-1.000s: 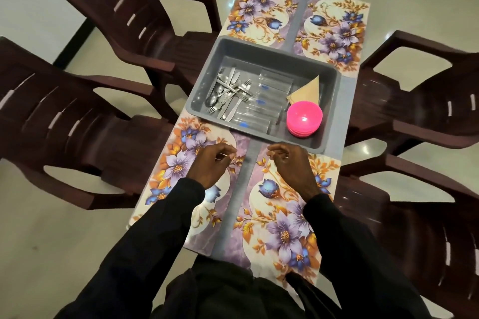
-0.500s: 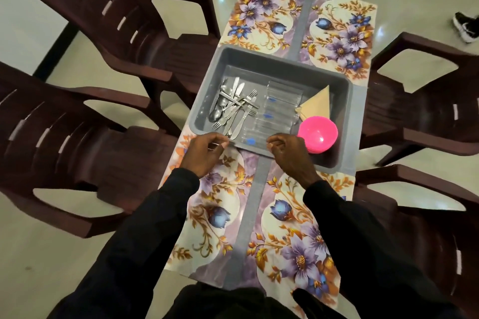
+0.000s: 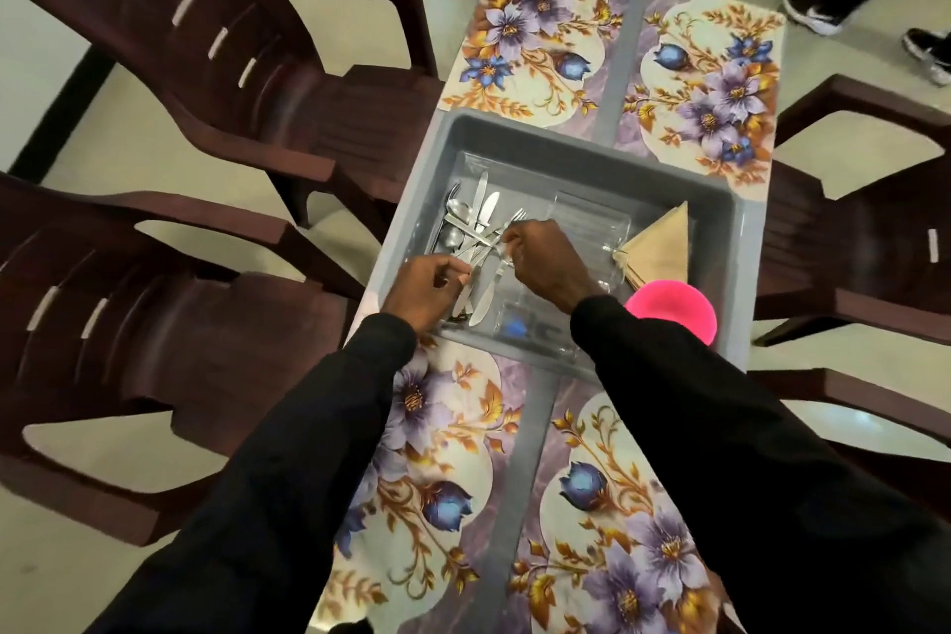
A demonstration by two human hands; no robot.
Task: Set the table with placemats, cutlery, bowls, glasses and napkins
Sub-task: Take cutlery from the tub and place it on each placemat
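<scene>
The cutlery [image 3: 476, 221] is a loose, crossed heap of shiny steel knives, forks and spoons lying in the left part of the grey tray [image 3: 592, 139], handles mostly pointing toward the person. The right hand [image 3: 545, 268] reaches in from above, its curled fingertips bunched in a pinch on one piece in the heap. The left hand [image 3: 427, 288] sits at the near end of the handles with its fingers curled; whether it actually grips a piece cannot be told through the blur. Beside the heap in the same tray lie clear glasses [image 3: 592, 221], then folded tan napkins [image 3: 661, 247] and stacked pink bowls [image 3: 674, 312]. Four floral placemats [image 3: 530, 26] cover the table [image 3: 625, 62] around the tray, and dark brown chairs [image 3: 195, 82] stand along both sides.
</scene>
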